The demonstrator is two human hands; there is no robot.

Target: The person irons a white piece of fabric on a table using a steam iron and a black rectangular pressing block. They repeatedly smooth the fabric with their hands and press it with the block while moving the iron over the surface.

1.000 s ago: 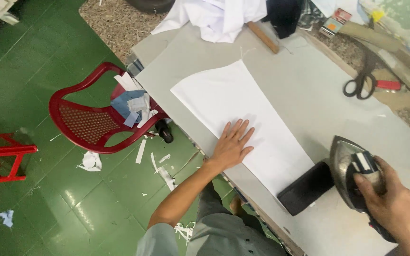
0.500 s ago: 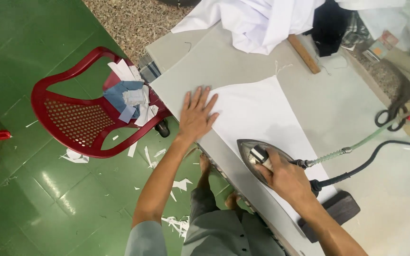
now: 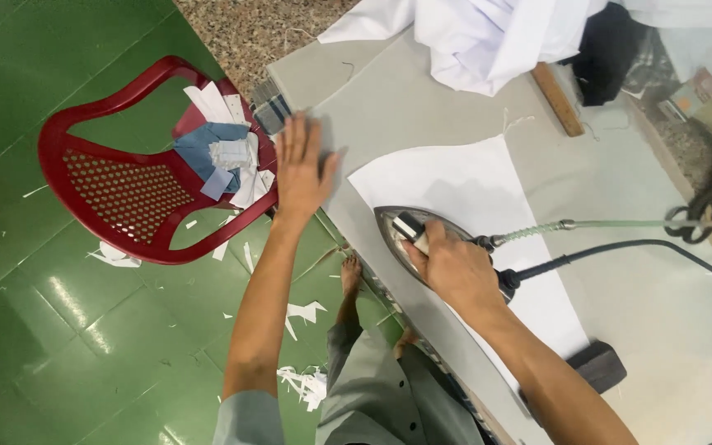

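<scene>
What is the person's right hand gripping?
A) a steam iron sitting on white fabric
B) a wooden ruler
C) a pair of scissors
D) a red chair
A: the right hand is wrapped round the handle of the steam iron, which sits on the white fabric piece; the left hand lies flat on the grey table.

The iron (image 3: 409, 235) has a shiny metal body, gripped by the right hand (image 3: 455, 268), and rests on smooth matt white cloth (image 3: 471, 185). The ironing table (image 3: 389, 107) is padded in matt grey fabric, under the flat left hand (image 3: 302, 169). The red chair (image 3: 125, 198) is glossy perforated plastic holding cloth scraps (image 3: 224, 156). The green floor (image 3: 43, 330) tiles gleam. A ruler (image 3: 558, 99) looks wooden.
</scene>
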